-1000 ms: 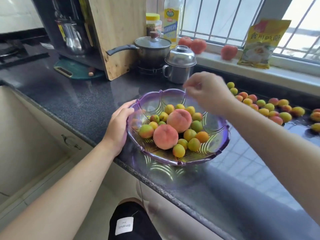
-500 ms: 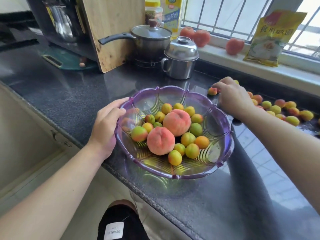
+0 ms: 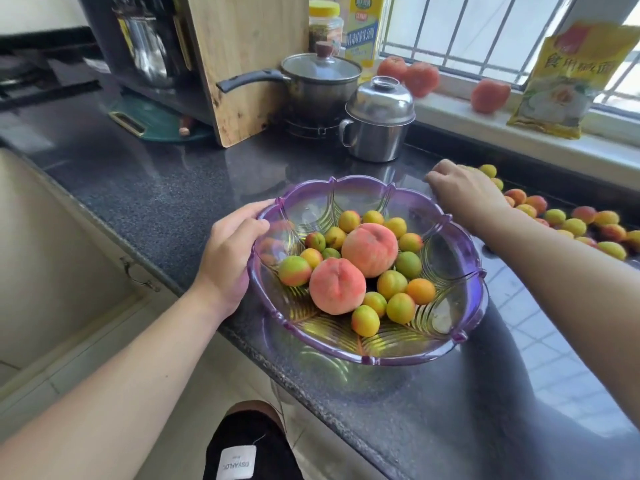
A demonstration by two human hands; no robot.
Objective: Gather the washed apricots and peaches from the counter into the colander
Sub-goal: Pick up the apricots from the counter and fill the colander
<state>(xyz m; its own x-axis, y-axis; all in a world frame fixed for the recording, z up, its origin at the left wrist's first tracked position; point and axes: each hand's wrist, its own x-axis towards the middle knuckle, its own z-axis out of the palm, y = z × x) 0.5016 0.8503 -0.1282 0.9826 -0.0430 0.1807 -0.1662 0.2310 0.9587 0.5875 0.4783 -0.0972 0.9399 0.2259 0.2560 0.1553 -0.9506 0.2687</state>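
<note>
A clear purple colander (image 3: 475,289) sits near the front edge of the dark counter. In it lie two pink peaches (image 3: 369,249) and several small yellow-green apricots (image 3: 365,320). My left hand (image 3: 232,251) grips the colander's left rim, thumb over the edge. My right hand (image 3: 464,194) rests palm down on the counter just behind the colander's far right rim, fingers curled; what lies under them is hidden. Several loose apricots (image 3: 575,226) are spread on the counter to the right of that hand, partly hidden behind my right forearm.
A lidded steel pot (image 3: 379,123) and a saucepan (image 3: 320,81) stand behind the colander. A wooden cutting board (image 3: 242,64) leans at the back left. Tomatoes (image 3: 420,79) and a yellow bag (image 3: 568,81) sit on the windowsill. The counter's front edge (image 3: 221,323) runs below the colander.
My right hand has gone from above the colander down to the counter behind it, by the loose apricots. My left hand has stayed on the rim.
</note>
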